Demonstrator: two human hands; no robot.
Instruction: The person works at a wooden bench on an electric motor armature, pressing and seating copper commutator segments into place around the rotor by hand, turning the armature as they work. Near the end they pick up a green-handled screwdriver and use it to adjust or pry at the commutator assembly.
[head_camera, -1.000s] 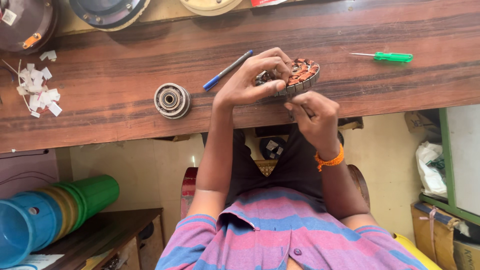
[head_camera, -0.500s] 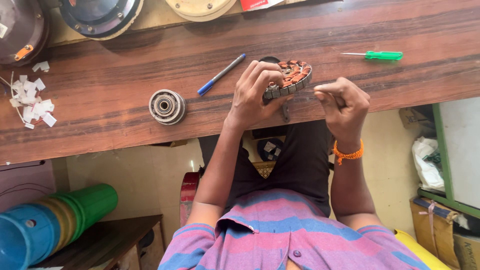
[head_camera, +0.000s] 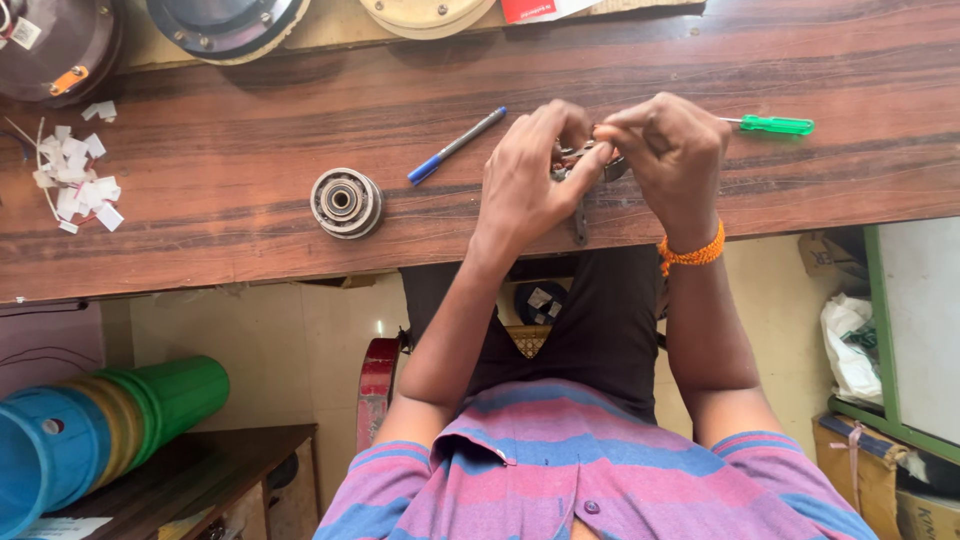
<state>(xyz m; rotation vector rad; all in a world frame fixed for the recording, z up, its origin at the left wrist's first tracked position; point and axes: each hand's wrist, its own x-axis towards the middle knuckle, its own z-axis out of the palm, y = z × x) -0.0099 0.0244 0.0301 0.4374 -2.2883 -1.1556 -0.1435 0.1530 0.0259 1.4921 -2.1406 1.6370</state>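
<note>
Brown wood-grain table (head_camera: 250, 230), blue pen (head_camera: 455, 146), green screwdriver (head_camera: 772, 124), orange wristband (head_camera: 690, 252), pink/blue striped shirt (head_camera: 600, 470).

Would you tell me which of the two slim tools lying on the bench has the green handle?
The small screwdriver, just beyond the right hand. The other one, a pen left of the left hand, is grey with a blue cap.

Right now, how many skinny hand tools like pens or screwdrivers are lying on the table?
2: a blue pen left of the hands, and a green screwdriver right of them. The hands may hide more.
</note>
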